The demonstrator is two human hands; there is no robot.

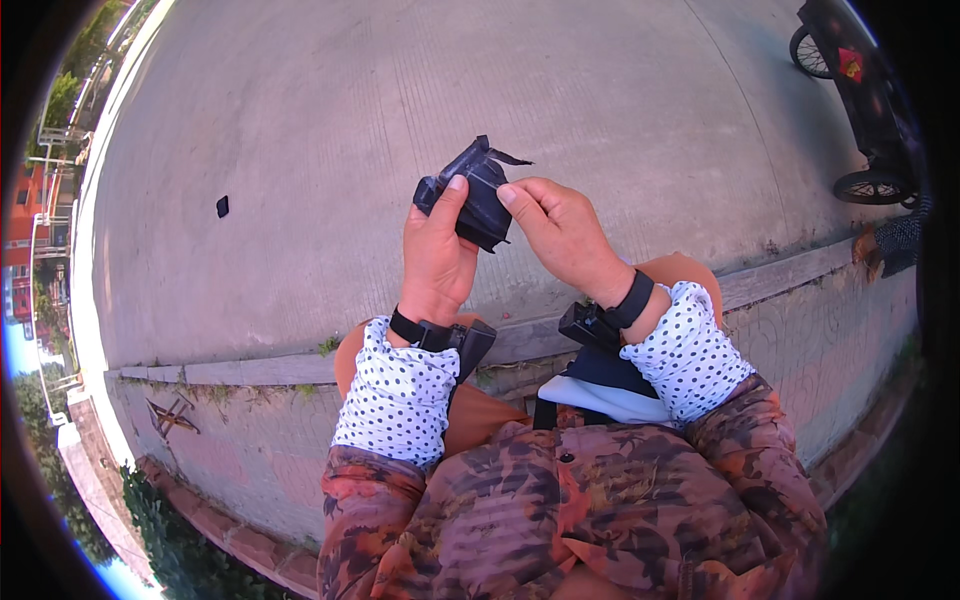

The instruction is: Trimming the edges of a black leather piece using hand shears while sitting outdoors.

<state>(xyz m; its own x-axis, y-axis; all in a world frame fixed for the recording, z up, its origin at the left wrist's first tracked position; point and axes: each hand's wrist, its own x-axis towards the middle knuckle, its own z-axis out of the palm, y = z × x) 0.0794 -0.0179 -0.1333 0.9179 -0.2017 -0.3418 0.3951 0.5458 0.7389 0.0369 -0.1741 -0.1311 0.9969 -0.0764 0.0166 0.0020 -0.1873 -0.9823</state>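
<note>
A small, flat black package [482,208], apparently black plastic or tape, is held up in front of me. Its top edge is ragged, with a loose strip sticking out to the right. My left hand [437,250] grips it from the left, thumb pressed on its face and the other fingers mostly hidden behind. At its right edge my right hand [562,228] is closed, thumb and forefinger pinching the black material. What the package contains, if anything, is hidden.
A small dark object [222,206] lies on the concrete ground [300,120] at the left. A dark wheeled cart [865,120] stands at the far right. Below my hands runs a low stone ledge [230,372]. A small wooden frame [172,416] is at the lower left.
</note>
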